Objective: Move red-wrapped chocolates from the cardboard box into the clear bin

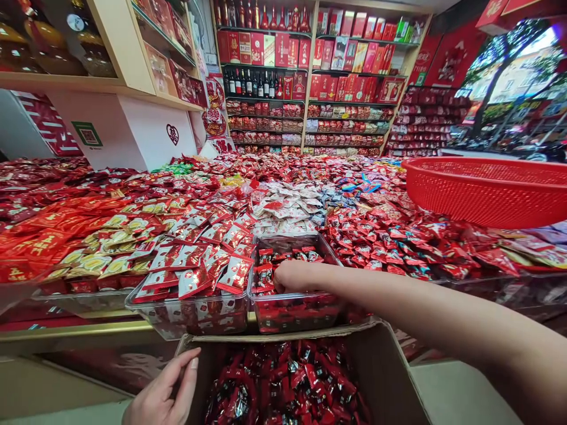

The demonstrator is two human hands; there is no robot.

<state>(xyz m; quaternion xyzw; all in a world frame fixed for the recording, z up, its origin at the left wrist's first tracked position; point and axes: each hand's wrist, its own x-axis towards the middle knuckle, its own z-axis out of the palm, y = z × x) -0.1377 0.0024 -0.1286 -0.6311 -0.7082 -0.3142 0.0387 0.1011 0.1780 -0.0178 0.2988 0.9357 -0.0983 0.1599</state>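
My left hand (163, 389) grips the left edge of an open cardboard box (383, 375), thumb and fingers about its rim. Small red and dark wrapped candies (305, 381) lie inside that box. Above its far edge, my right hand (295, 276) reaches into a clear plastic bin (290, 304). The same kind of red-and-black candies (264, 274) cover the bin's floor. The right hand's fingers are curled down among them, and their tips are hidden, so what they hold cannot be made out.
To the left stands a clear bin (190, 313) heaped with red-and-white packets. White packets (287, 206) are piled behind, red ones (381, 242) to the right. A red plastic basket (487, 192) rests on the right-hand heap. Shelves (266, 65) of bottles and boxes line the back.
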